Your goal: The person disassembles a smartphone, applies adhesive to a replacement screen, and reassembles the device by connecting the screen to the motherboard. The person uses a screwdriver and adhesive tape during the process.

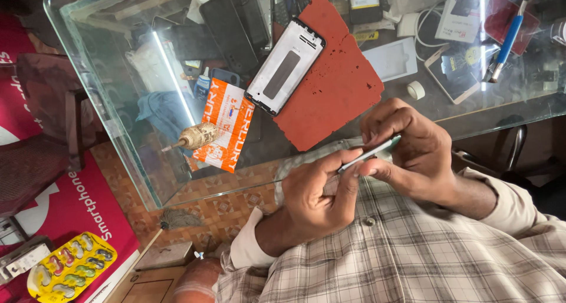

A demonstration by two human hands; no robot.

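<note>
My left hand point(318, 194) and my right hand point(413, 149) meet just in front of the glass table's near edge point(471, 123). Between them they pinch a thin flat silvery part point(370, 154), seen edge-on and tilted up to the right. The left thumb and fingers grip its lower end; the right fingers curl over its upper end. What kind of part it is I cannot tell. On the table beyond lies an opened phone frame point(284, 67), pale inside, partly on a red mat point(339, 84).
On or under the glass lie an orange packet point(227, 129), a small brown cone-shaped spool point(197, 136), a tape roll point(416, 89), a white flat panel point(392, 58), a blue-handled tool point(507, 40) and several dark phones. A yellow blister pack point(73, 267) lies bottom left.
</note>
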